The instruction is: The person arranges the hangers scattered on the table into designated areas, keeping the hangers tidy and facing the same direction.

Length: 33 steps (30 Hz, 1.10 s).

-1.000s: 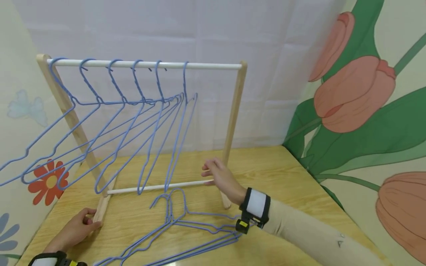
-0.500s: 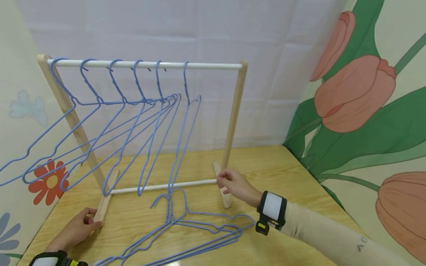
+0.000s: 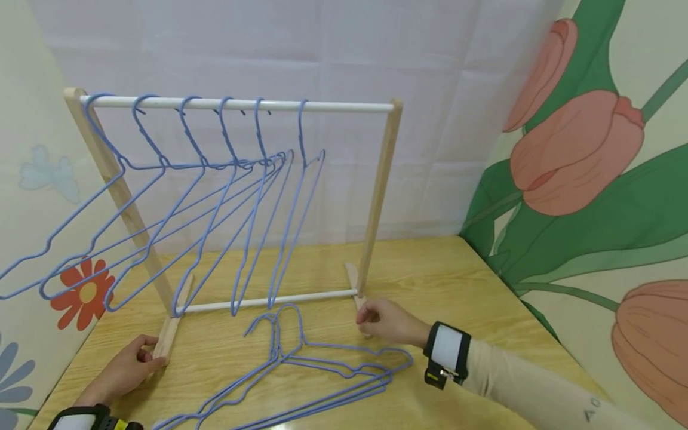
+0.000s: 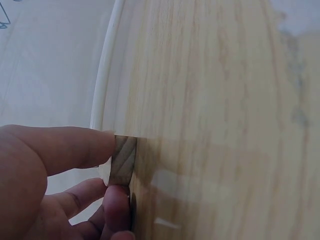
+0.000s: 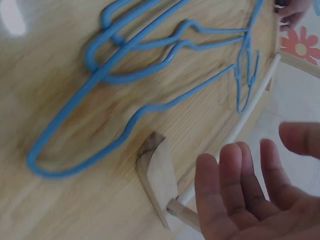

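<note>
A small clothes rack with wooden legs and a white top bar stands on the table. Several blue wire hangers hang from its bar. My left hand pinches the front end of the left wooden foot; its square end shows between thumb and finger in the left wrist view. My right hand is at the front of the right foot and partly covers it in the head view. In the right wrist view its fingers are loosely bent, with that right foot just beyond them.
Several loose blue hangers lie overlapping on the wooden table in front of the rack. A white lower bar joins the feet. White sheeting hangs behind, with flower-painted panels at the sides.
My right hand has moved right and down, from the right end of the lower bar to the front of the right foot. The rightmost hung hanger has swung slightly. My left hand stays put.
</note>
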Each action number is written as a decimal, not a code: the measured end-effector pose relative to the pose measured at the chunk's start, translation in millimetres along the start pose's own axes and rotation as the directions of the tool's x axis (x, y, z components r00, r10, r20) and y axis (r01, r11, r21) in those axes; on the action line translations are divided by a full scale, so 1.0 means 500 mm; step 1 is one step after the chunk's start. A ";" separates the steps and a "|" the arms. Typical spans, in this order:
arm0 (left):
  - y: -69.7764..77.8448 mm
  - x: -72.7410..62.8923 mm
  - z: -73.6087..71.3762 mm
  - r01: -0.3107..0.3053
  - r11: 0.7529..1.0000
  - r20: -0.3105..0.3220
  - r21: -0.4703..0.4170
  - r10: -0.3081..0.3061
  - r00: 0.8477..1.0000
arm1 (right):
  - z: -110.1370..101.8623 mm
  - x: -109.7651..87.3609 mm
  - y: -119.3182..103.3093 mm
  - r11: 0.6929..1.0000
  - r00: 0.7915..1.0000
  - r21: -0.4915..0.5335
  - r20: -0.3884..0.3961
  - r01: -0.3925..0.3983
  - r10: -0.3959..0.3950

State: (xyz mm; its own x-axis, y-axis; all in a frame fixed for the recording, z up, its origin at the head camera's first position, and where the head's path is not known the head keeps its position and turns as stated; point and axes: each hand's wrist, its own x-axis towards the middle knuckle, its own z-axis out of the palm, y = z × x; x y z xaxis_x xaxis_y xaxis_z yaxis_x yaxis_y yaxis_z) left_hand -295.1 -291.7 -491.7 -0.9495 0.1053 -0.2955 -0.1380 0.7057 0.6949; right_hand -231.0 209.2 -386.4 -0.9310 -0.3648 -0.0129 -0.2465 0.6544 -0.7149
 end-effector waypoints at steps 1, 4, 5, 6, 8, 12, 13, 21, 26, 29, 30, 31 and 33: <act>0.000 0.000 0.000 0.001 1.000 0.002 -0.002 -0.001 1.000 | 0.000 -0.002 0.004 0.998 1.000 -0.055 0.006 0.019 -0.018; 0.000 0.001 0.001 0.001 1.000 0.005 -0.004 -0.001 1.000 | 0.001 -0.008 0.016 0.977 0.998 -0.206 0.039 0.048 -0.041; 0.001 0.000 0.001 0.001 1.000 0.005 -0.004 -0.001 1.000 | 0.001 -0.010 0.018 0.968 0.998 -0.249 0.048 0.040 -0.029; 0.003 -0.002 0.001 0.000 1.000 0.004 -0.002 0.000 1.000 | 0.001 -0.012 0.020 0.956 0.998 -0.290 0.058 0.039 -0.024; 0.005 -0.003 0.001 -0.005 1.000 0.002 0.003 0.005 1.000 | 0.004 -0.015 0.024 0.932 0.998 -0.360 0.063 0.035 -0.013; 0.007 -0.005 0.001 -0.012 1.000 0.005 0.002 0.012 1.000 | 0.008 -0.019 0.027 0.898 0.998 -0.440 0.059 0.007 0.022; 0.006 -0.005 0.001 -0.012 1.000 0.006 -0.001 0.012 1.000 | 0.008 -0.020 0.028 0.890 0.998 -0.456 0.058 -0.003 0.034; 0.007 -0.007 0.000 -0.009 1.000 0.005 0.007 0.008 1.000 | 0.012 -0.026 0.027 0.838 0.988 -0.538 0.060 -0.090 0.144; 0.011 -0.009 -0.002 -0.005 1.000 0.011 -0.001 0.005 1.000 | 0.012 -0.029 0.032 0.825 0.984 -0.556 0.066 -0.100 0.164; 0.010 -0.008 -0.002 0.001 1.000 0.013 -0.006 -0.001 1.000 | 0.011 -0.031 0.041 0.824 0.986 -0.560 0.070 -0.086 0.151; 0.010 -0.008 -0.002 0.001 1.000 0.013 -0.007 -0.001 1.000 | 0.011 -0.032 0.043 0.826 0.986 -0.558 0.073 -0.083 0.148; 0.009 -0.008 -0.002 0.000 1.000 0.012 -0.008 0.000 1.000 | 0.010 -0.032 0.046 0.828 0.986 -0.554 0.075 -0.085 0.152; 0.007 -0.007 -0.002 -0.005 1.000 0.012 -0.007 0.005 1.000 | 0.009 -0.032 0.050 0.831 0.983 -0.548 0.083 -0.090 0.161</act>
State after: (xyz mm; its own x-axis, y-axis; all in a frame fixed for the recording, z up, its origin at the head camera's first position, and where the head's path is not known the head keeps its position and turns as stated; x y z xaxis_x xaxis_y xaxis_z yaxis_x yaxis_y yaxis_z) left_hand -292.3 -290.1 -487.6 -0.9468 0.1169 -0.2999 -0.1357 0.7001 0.7011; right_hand -221.2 228.2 -407.4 -0.9330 -0.3081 -0.1860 -0.2687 0.9401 -0.2096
